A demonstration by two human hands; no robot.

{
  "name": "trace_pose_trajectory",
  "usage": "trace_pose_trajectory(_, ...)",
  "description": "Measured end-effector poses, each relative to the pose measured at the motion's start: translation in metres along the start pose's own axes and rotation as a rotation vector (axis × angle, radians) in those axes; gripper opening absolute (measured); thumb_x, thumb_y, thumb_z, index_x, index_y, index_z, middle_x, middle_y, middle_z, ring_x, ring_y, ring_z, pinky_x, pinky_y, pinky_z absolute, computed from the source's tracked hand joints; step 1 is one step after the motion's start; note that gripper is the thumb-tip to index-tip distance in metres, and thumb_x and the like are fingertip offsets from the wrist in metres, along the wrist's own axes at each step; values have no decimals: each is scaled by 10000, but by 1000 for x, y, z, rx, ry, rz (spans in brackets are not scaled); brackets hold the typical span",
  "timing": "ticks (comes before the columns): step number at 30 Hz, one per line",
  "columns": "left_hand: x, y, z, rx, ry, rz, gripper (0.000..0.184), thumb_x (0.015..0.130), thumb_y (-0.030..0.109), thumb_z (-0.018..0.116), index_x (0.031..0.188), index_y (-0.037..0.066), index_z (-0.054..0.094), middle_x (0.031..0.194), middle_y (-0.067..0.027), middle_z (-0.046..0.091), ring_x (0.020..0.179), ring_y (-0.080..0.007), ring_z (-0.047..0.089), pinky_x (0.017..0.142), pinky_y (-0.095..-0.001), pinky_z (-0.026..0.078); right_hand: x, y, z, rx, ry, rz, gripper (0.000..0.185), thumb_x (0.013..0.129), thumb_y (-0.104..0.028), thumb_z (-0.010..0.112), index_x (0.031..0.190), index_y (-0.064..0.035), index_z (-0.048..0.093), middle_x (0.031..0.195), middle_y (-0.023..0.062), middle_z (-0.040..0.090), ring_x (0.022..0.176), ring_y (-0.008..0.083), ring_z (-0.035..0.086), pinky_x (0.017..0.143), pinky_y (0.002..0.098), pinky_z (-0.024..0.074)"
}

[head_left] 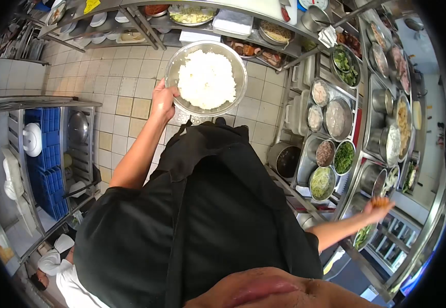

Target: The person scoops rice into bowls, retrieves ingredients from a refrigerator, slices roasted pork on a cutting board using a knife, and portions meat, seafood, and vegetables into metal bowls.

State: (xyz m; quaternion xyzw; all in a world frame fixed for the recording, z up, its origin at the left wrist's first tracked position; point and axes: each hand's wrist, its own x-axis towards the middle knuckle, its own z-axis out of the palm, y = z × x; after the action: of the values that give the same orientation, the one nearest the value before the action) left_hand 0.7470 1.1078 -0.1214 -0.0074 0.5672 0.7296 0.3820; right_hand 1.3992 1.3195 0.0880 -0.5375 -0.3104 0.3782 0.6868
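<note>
My left hand [164, 100] grips the left rim of a wide metal bowl [241, 81], holding it out in front of me over the floor. White rice [206, 79] fills much of the bowl. Far to the right, my right hand [376, 210] reaches over the prep counter with its fingers closed around something orange [382, 202], blurred and too small to name. Near that hand are a metal container [372, 177] and a dish of green vegetables [362, 237].
Bowls of chopped greens [344, 156], minced meat [325, 153] and pale shredded food [321, 183] sit on the right counter. A steel shelf [146, 38] with food pans runs ahead. Blue crates [51, 143] stand left. A person in white [71, 277] is behind, lower left.
</note>
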Motion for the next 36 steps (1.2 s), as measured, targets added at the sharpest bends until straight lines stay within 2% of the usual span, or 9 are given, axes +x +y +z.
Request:
trace_pose_trajectory(3, 30, 11, -12, 17, -9, 14, 526, 635, -173, 442, 1104, 4, 600, 892, -76, 642, 731, -161, 586, 654, -284, 490, -58, 72, 152, 462, -760, 530, 372, 996, -346, 441, 676, -156, 435, 551, -37, 339, 463, 82, 272, 409, 249, 249)
trace_pose_trajectory(7, 64, 35, -32, -58, 66, 8, 513, 630, -191, 436, 1065, -5, 635, 854, -63, 650, 681, -138, 564, 611, -262, 463, -233, 163, 371, 293, -856, 734, 262, 947, -328, 548, 766, -138, 547, 661, -11, 501, 546, 110, 439, 476, 248, 352)
trace_pose_trajectory(14, 140, 116, -129, -207, 104, -20, 513, 621, -176, 446, 1078, -20, 620, 889, -90, 658, 701, -167, 606, 603, -300, 503, -482, 276, 553, -293, -1614, -437, 120, 805, -109, 699, 837, 5, 678, 953, 130, 673, 860, 250, 642, 773, 335, 499)
trace_pose_trajectory(20, 193, 197, -231, -209, 183, -1, 479, 614, -153, 467, 1057, -38, 607, 866, -95, 651, 699, -186, 615, 613, -306, 514, -542, 184, 666, -173, -1476, -267, 166, 923, -86, 565, 888, 33, 676, 864, 83, 686, 814, 140, 628, 759, 277, 491)
trace_pose_trajectory(23, 234, 209, -277, -204, 266, 61, 511, 627, -136, 470, 1121, -34, 552, 951, -130, 642, 825, -253, 630, 705, -384, 545, -595, 241, 706, 497, -1220, -307, 248, 957, -134, 463, 806, 8, 600, 775, 94, 640, 695, 202, 597, 642, 313, 485)
trace_pose_trajectory(27, 256, 269, -326, -273, 370, 82, 560, 599, -154, 467, 1127, -5, 577, 899, -85, 628, 741, -198, 576, 654, -315, 480, -687, 290, 753, -375, -1868, -780, 190, 792, -78, 688, 981, -57, 693, 1150, 114, 638, 1121, 310, 574, 1042, 473, 349)
trace_pose_trajectory(30, 288, 302, -370, -358, 429, 102, 560, 603, -152, 460, 1128, 5, 578, 876, -67, 616, 708, -166, 545, 630, -290, 458, -705, 314, 832, -111, -1721, -599, 222, 838, -56, 659, 1059, -40, 681, 1045, 112, 678, 1063, 230, 617, 972, 370, 421)
trace_pose_trajectory(32, 314, 329, -401, -387, 468, 108, 556, 606, -151, 455, 1124, 9, 579, 877, -66, 616, 710, -166, 546, 628, -284, 455, -716, 339, 886, -315, -1536, 228, 310, 846, -33, 639, 1155, -34, 624, 939, 98, 697, 944, 182, 635, 904, 333, 463)
trace_pose_trajectory(36, 363, 371, -470, -404, 566, 199, 552, 601, -155, 451, 1104, 22, 596, 907, -72, 629, 729, -182, 570, 648, -290, 470, -739, 448, 966, -302, -1727, 256, 476, 852, -38, 632, 1306, -33, 491, 1102, 117, 633, 957, 164, 616, 849, 314, 474)
